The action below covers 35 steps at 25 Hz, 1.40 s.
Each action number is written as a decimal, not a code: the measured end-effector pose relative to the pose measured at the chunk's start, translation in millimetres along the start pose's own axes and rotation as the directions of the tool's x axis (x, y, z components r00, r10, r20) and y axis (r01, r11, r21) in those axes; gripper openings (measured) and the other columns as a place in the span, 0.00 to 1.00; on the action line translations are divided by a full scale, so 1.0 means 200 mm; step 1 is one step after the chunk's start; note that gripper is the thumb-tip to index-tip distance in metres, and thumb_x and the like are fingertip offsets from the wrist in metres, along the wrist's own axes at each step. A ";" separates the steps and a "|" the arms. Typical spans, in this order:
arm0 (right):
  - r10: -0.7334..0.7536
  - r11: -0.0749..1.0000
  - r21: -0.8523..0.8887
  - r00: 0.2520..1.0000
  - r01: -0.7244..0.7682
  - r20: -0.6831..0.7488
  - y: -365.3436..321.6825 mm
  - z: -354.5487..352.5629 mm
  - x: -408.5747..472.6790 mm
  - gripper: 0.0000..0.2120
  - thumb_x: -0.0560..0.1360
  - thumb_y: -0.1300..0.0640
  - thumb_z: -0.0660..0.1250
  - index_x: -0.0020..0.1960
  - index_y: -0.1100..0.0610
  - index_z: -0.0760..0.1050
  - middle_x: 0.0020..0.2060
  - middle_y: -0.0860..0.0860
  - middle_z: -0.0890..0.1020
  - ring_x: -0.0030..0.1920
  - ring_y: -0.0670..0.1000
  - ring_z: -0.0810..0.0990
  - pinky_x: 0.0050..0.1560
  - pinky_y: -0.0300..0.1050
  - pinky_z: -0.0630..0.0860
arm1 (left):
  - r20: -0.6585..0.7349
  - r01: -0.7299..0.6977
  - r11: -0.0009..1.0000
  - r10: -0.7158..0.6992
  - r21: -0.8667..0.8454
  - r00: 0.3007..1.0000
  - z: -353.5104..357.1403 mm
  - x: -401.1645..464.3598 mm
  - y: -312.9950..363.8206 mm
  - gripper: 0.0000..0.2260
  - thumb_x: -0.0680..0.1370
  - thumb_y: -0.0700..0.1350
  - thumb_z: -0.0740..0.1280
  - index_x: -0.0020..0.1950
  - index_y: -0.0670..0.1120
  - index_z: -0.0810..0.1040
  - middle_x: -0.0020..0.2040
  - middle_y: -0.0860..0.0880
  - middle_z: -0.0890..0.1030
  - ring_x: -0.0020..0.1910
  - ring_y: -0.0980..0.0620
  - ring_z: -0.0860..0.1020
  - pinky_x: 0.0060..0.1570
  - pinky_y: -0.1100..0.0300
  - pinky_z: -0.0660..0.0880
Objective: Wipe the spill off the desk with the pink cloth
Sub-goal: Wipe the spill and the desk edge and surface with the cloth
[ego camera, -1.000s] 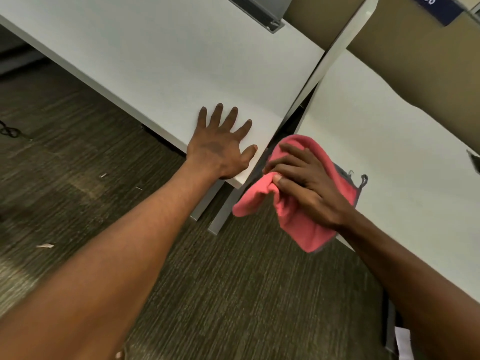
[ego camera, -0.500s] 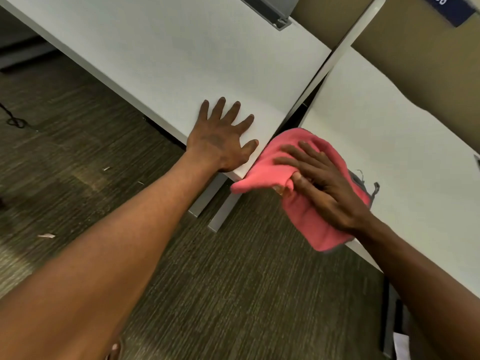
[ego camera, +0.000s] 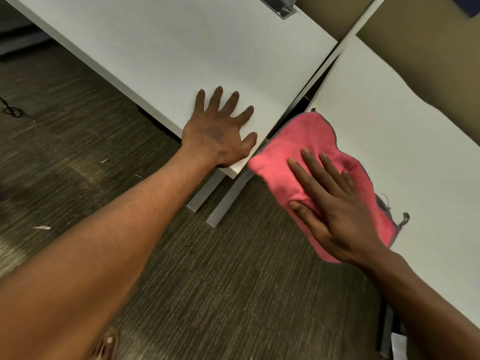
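Pressing flat, the right hand (ego camera: 337,216) pins the pink cloth (ego camera: 306,149) on the desk (ego camera: 402,141).

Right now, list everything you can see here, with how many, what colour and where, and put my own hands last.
desks: two, white, side by side, a narrow gap between them
pink cloth: one, pink with dark edging, on the near corner of the right desk, overhanging its edge
desk legs: two, grey, below the gap
metal bracket: one, grey, far edge of the left desk
partition wall: one, tan, behind the right desk
carpet: grey-brown, with small bits of litter
cable: one, black, floor at far left
left hand: flat, fingers spread, left desk corner
right hand: flat on the cloth
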State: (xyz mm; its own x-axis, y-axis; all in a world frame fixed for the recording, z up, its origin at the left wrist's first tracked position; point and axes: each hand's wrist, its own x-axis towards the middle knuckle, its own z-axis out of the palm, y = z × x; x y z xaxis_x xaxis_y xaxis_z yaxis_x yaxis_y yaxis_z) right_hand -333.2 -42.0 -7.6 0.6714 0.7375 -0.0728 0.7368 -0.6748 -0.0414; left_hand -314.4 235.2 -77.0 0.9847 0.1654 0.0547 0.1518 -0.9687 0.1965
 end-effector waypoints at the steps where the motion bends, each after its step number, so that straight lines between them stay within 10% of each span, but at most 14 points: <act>1: 0.011 1.000 -0.011 1.000 -0.011 0.002 -0.03 0.01 0.04 0.31 0.82 0.34 0.47 0.82 0.37 0.43 0.83 0.41 0.44 0.83 0.50 0.41 0.80 0.68 0.49 | 0.002 0.008 1.000 -0.008 -0.001 1.000 0.00 0.00 0.00 0.32 0.78 0.67 0.42 0.82 0.59 0.49 0.84 0.49 0.47 0.82 0.42 0.42 0.78 0.37 0.41; 15: 0.052 0.999 -0.008 0.998 -0.051 0.036 -0.12 0.03 0.11 0.28 0.81 0.33 0.45 0.80 0.30 0.44 0.83 0.42 0.41 0.83 0.54 0.39 0.79 0.71 0.44 | 0.011 0.034 0.999 -0.034 0.000 0.999 0.00 -0.01 0.01 0.31 0.79 0.68 0.43 0.81 0.61 0.48 0.84 0.51 0.47 0.82 0.45 0.42 0.79 0.40 0.41; 19: -0.002 1.000 0.022 0.998 0.003 -0.069 -0.22 0.04 0.25 0.18 0.82 0.38 0.53 0.64 0.44 0.72 0.73 0.49 0.71 0.82 0.58 0.55 0.76 0.74 0.53 | 0.024 0.033 0.999 -0.033 0.013 0.999 0.00 0.00 0.01 0.32 0.78 0.69 0.43 0.81 0.61 0.48 0.84 0.52 0.47 0.82 0.45 0.43 0.79 0.41 0.41; 23: -0.006 0.998 0.064 0.982 0.019 -0.188 -0.28 0.05 0.33 0.16 0.82 0.42 0.57 0.52 0.51 0.77 0.50 0.49 0.81 0.69 0.56 0.73 0.73 0.72 0.59 | 0.022 0.022 1.000 -0.022 0.004 1.000 -0.01 0.00 -0.01 0.32 0.78 0.70 0.44 0.81 0.62 0.48 0.84 0.51 0.48 0.82 0.46 0.43 0.79 0.42 0.41; 29: -0.084 0.996 -0.012 0.994 0.083 -0.065 -0.12 0.05 0.13 0.26 0.81 0.46 0.61 0.77 0.40 0.60 0.81 0.47 0.60 0.83 0.55 0.52 0.79 0.68 0.53 | 0.024 0.030 0.999 -0.030 -0.023 0.999 -0.01 -0.01 0.00 0.32 0.78 0.70 0.44 0.81 0.63 0.48 0.84 0.53 0.47 0.82 0.48 0.42 0.79 0.43 0.40; 35: -0.127 0.990 -0.077 0.988 0.121 -0.082 -0.25 0.03 0.34 0.11 0.79 0.49 0.63 0.59 0.49 0.75 0.54 0.48 0.81 0.66 0.55 0.73 0.74 0.70 0.59 | 0.017 0.026 0.999 -0.025 -0.025 1.000 -0.02 0.00 0.01 0.31 0.79 0.69 0.46 0.81 0.61 0.49 0.84 0.52 0.47 0.82 0.46 0.42 0.79 0.41 0.40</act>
State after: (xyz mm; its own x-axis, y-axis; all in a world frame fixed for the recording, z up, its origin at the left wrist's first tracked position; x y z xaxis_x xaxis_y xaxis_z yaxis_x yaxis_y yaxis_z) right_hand -324.7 41.9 -16.1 0.5764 0.8171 0.0152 0.8166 -0.5765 0.0267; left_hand -315.2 234.8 -73.0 0.9819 0.1867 0.0330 0.1749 -0.9591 0.2225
